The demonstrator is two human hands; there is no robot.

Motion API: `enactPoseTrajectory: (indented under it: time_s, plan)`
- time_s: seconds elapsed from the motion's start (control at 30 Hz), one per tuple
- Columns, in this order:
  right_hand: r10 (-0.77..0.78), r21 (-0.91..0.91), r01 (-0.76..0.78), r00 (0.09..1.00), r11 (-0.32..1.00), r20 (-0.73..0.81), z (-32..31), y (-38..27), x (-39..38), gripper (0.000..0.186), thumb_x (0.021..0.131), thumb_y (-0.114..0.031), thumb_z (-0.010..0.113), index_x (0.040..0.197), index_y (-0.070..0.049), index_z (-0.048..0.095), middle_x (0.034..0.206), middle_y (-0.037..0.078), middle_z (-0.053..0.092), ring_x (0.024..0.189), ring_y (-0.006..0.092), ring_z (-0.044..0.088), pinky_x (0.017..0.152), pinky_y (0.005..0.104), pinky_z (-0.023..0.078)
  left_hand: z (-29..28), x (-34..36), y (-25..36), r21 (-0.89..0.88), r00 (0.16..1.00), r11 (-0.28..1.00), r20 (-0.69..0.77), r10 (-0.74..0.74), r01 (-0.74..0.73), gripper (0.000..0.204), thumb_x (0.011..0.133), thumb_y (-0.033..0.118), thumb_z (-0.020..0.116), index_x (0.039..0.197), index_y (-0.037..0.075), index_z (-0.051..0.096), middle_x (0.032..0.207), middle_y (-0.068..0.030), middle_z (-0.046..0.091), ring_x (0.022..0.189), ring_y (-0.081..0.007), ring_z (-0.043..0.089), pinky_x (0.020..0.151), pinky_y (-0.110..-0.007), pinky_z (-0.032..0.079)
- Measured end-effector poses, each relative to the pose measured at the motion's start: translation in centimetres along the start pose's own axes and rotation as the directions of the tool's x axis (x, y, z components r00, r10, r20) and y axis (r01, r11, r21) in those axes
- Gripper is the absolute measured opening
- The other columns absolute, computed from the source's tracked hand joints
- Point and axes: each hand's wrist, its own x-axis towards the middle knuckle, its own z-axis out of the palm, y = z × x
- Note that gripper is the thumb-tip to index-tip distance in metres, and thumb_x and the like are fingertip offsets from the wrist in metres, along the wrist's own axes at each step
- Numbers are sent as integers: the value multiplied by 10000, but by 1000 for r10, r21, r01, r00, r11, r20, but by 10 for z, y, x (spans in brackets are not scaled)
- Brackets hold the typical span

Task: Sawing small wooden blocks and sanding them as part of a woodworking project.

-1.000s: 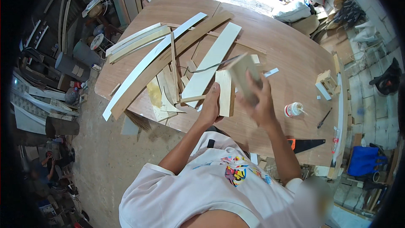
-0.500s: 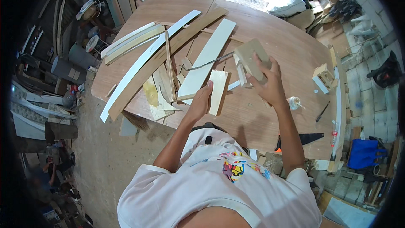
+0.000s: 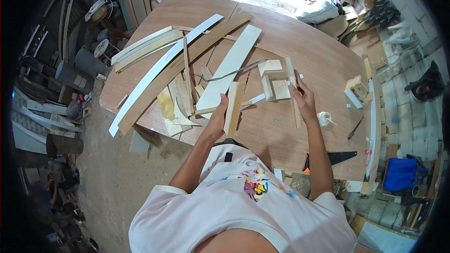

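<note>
My left hand (image 3: 217, 118) is closed on a pale wooden block (image 3: 233, 107), its thumb along the near side, above the table's front part. Between the fingers and thumb of my right hand (image 3: 305, 100) is a thin wooden board (image 3: 288, 72), now seen nearly edge-on. Just left of that board stands a small open wooden box frame (image 3: 275, 83) with inner faces showing. A narrow wooden strip (image 3: 297, 115) lies below the right hand. Close to the right wrist is a small white glue pot (image 3: 324, 118) with a stick in it.
A black-bladed handsaw (image 3: 341, 157) and a screwdriver (image 3: 356, 128) lie on the right of the table (image 3: 328, 70). Long curved wooden strips (image 3: 173, 68) and a white-faced plank (image 3: 229, 70) spread across the left. Another small wooden assembly (image 3: 358, 91) sits near the right edge.
My right hand has turned the board from face-on to nearly edge-on, uncovering the box frame. The left hand has turned its block and brought it slightly nearer me.
</note>
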Motion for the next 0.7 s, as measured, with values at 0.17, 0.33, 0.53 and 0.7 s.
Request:
enactPoseTrajectory:
  time_s: [0.17, 0.33, 0.53, 0.7]
  plan:
    - [9, 88, -5, 999, 996, -38, 12, 22, -42, 548, 911, -212, 610, 1398, -39, 427, 1243, 116, 548, 1093, 157, 532, 963, 295, 400, 3, -5, 6, -100, 977, 982, 124, 175, -163, 768, 847, 732, 284, 945, 1, 497, 715, -136, 594, 614, -237, 624, 563, -347, 527]
    - [512, 305, -473, 857, 827, -61, 6, 25, -68, 524, 921, -269, 586, 1362, -14, 465, 1129, 109, 610, 1023, 151, 575, 791, 254, 485, 15, -22, 36, -249, 943, 944, 193, 269, -219, 632, 895, 570, 520, 1122, -10, 414, 876, -181, 614, 710, -280, 649, 637, -392, 561]
    - [512, 627, -377, 858, 682, -40, -9, -1, -78, 506, 944, -482, 469, 1193, -49, 547, 967, 123, 657, 633, 176, 629, 542, 281, 522, 20, -13, 54, -490, 896, 855, 284, 340, -170, 526, 940, 422, 515, 1242, 9, 391, 1113, -225, 574, 1011, -331, 617, 852, -466, 534]
    - [466, 719, -330, 885, 612, 10, -20, -37, -76, 534, 930, -492, 491, 1222, -46, 523, 975, 121, 647, 696, 160, 623, 589, 275, 506, 17, -3, 61, -532, 869, 835, 340, 360, -138, 768, 922, 666, 192, 1339, 47, 372, 1149, -183, 534, 1130, -328, 544, 944, -516, 475]
